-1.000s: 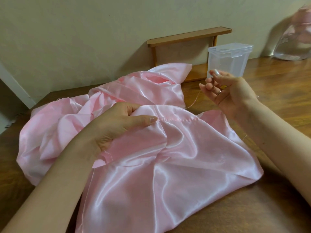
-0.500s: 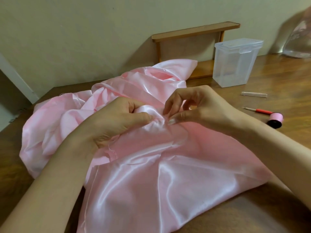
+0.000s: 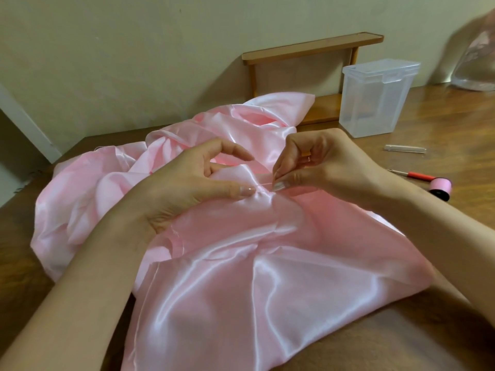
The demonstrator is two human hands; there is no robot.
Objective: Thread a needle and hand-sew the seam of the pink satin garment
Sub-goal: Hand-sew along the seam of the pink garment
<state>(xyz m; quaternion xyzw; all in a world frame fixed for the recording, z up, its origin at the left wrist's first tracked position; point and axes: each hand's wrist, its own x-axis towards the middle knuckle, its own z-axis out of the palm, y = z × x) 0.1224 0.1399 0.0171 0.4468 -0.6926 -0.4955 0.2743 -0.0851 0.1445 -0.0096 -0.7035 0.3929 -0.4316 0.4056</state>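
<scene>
Two hands are working on the pink satin garment [image 3: 241, 263]: the left hand [image 3: 187, 183] is pinching a fold, the right hand [image 3: 321, 167] is pinching the needle [image 3: 263, 184].

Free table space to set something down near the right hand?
Bare wooden table between the clear plastic box, the clear bag and the thin clear tube; more along the near edge, below the pink satin garment's hem. Crowded: right of the right hand, where tube, red-handled tool and pink thread spool lie close; the middle is under satin.
</scene>
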